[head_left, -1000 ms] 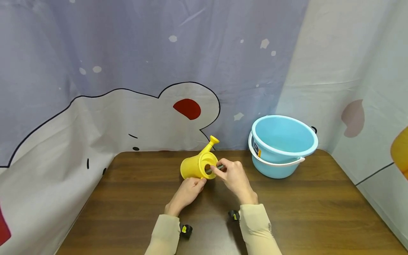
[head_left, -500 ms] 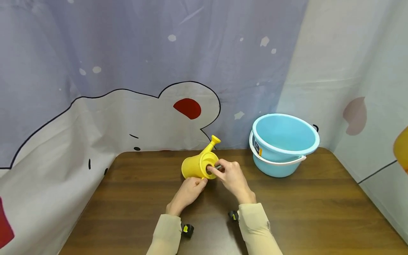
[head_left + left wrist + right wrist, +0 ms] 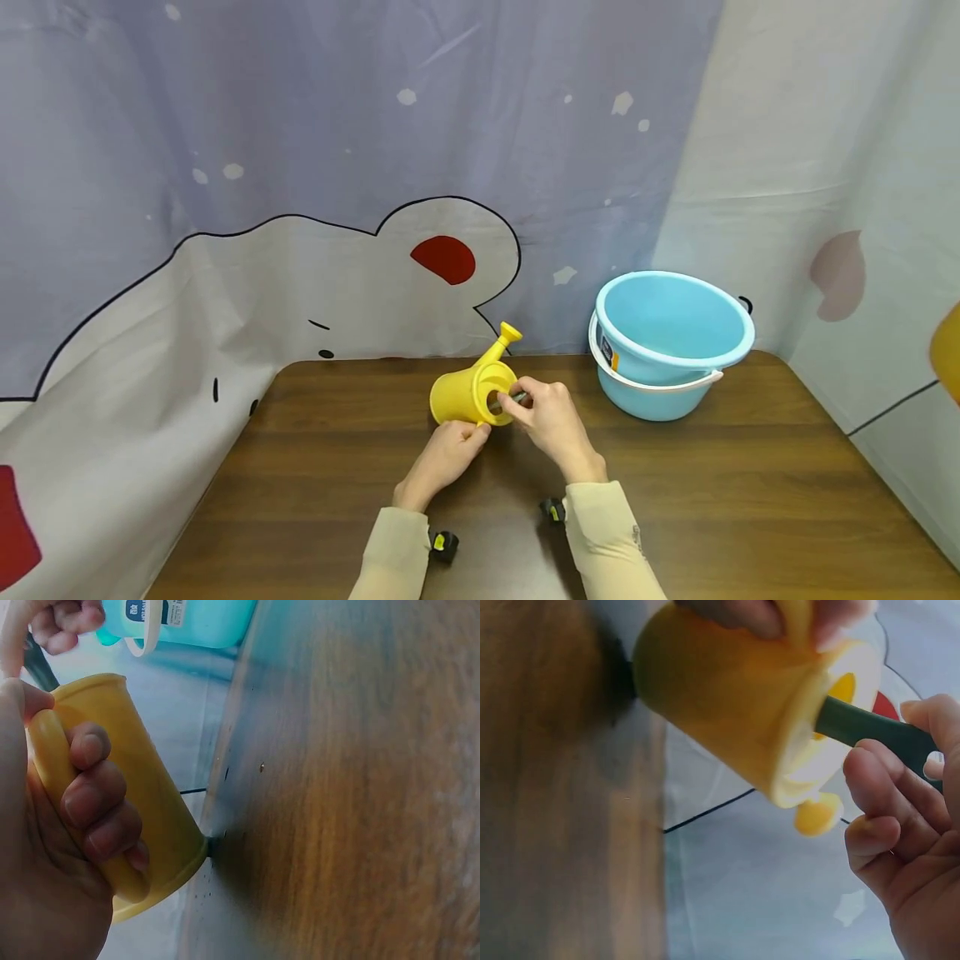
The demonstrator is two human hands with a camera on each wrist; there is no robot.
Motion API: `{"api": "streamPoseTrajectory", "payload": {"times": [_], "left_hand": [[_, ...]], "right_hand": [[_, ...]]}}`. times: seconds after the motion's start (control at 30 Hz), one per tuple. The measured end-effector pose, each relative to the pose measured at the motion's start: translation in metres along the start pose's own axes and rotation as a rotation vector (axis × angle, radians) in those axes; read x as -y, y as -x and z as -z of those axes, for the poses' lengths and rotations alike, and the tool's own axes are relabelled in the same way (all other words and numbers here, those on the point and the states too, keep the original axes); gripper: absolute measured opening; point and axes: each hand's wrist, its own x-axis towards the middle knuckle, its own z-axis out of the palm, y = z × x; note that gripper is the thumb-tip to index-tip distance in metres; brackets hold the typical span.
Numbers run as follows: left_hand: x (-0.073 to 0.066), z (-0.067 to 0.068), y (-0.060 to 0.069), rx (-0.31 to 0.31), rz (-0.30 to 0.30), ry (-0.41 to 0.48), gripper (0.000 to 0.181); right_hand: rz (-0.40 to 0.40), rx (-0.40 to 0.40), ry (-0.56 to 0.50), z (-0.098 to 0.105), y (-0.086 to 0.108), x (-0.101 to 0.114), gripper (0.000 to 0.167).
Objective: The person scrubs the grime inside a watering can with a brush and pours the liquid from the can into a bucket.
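Note:
A yellow watering can (image 3: 454,397) is tilted over the table, its opening toward the right and its spout pointing up. My left hand (image 3: 447,454) holds it by the handle; in the left wrist view the fingers (image 3: 94,799) curl round that yellow loop. On the right, my right hand (image 3: 553,421) pinches a long tool by its dark green handle (image 3: 874,729), which has a hole near the end. The tool's other end is inside the can through the opening, hidden from all views, so its kind cannot be told.
A light blue bucket (image 3: 651,402) with a white carrying handle stands at the back right of the brown wooden table (image 3: 720,508). Behind the table hangs a printed curtain (image 3: 315,283).
The green-handled tool went slightly deeper into the watering can half a second ago, then came back out a little. Both hands keep their hold, and the can stays nearly in place.

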Motion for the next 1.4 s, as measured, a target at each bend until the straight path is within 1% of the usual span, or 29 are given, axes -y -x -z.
{"api": "streamPoseTrajectory", "payload": {"times": [0.13,0.27,0.37,0.5,0.67,0.8,0.87,1.0,1.23,1.4], "left_hand": [[0.001,-0.002,0.0,0.006,0.005,0.006,0.049],[0.001,-0.002,0.0,0.006,0.011,0.009,0.049],[0.0,-0.001,0.0,0.004,0.012,0.007,0.049],[0.001,-0.002,0.001,0.0,0.011,0.0,0.049],[0.001,-0.002,0.001,-0.004,0.01,0.002,0.05],[0.001,-0.002,0.0,-0.011,0.004,0.003,0.049],[0.001,-0.002,-0.001,-0.019,-0.005,0.001,0.049],[0.002,-0.002,-0.002,-0.022,-0.021,0.0,0.049],[0.002,-0.002,-0.001,-0.012,-0.003,0.014,0.048],[0.003,-0.003,-0.001,-0.011,-0.004,0.016,0.048]], "right_hand": [[0.045,-0.018,0.012,0.007,-0.002,0.003,0.014],[0.088,-0.068,0.006,0.011,-0.003,0.006,0.014],[0.104,-0.101,-0.007,0.01,-0.003,0.006,0.014],[0.093,-0.091,-0.036,0.001,-0.001,0.002,0.015],[0.047,-0.06,-0.051,-0.014,0.003,-0.003,0.015],[0.035,-0.077,-0.036,-0.019,0.004,-0.004,0.014],[0.043,-0.088,-0.024,-0.02,0.003,-0.005,0.013],[0.052,-0.099,-0.006,-0.017,0.002,-0.007,0.011],[0.074,-0.091,0.023,-0.006,-0.001,-0.003,0.013],[0.097,-0.137,0.017,0.004,-0.002,0.005,0.014]]}}
